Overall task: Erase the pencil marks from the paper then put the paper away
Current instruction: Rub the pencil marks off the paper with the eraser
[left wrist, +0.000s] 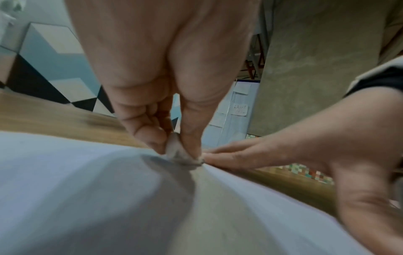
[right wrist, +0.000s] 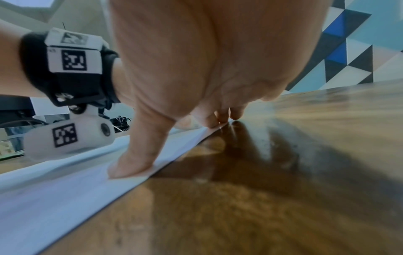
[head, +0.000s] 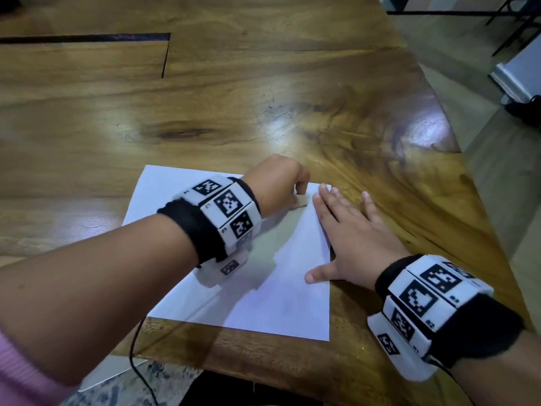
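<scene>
The paper (head: 257,291) is lying flat on the wooden table (head: 205,106), near its front edge, white and almost blank; one faint mark is showing low on the sheet in the head view, too pale to read. The left hand (head: 275,180) is reaching across the sheet's far right part, its fingers curled down and pinching a small grey-white eraser (head: 301,202) whose lower end is touching the paper. From the head camera most of the eraser is hiding under the fingers; the left wrist view is showing it (left wrist: 181,153) squeezed between thumb and fingertips, smudged and blurred. The left forearm and its wristband are covering the middle of the sheet and casting a shadow over it. The right hand (head: 348,238) is lying flat with fingers spread, straddling the paper's right edge: the thumb (right wrist: 130,162) is pressing on the sheet, the outer fingers are resting on bare wood. In the right wrist view the fingertips are largely hiding behind the palm. The paper's near left corner is cut off by the arm.
</scene>
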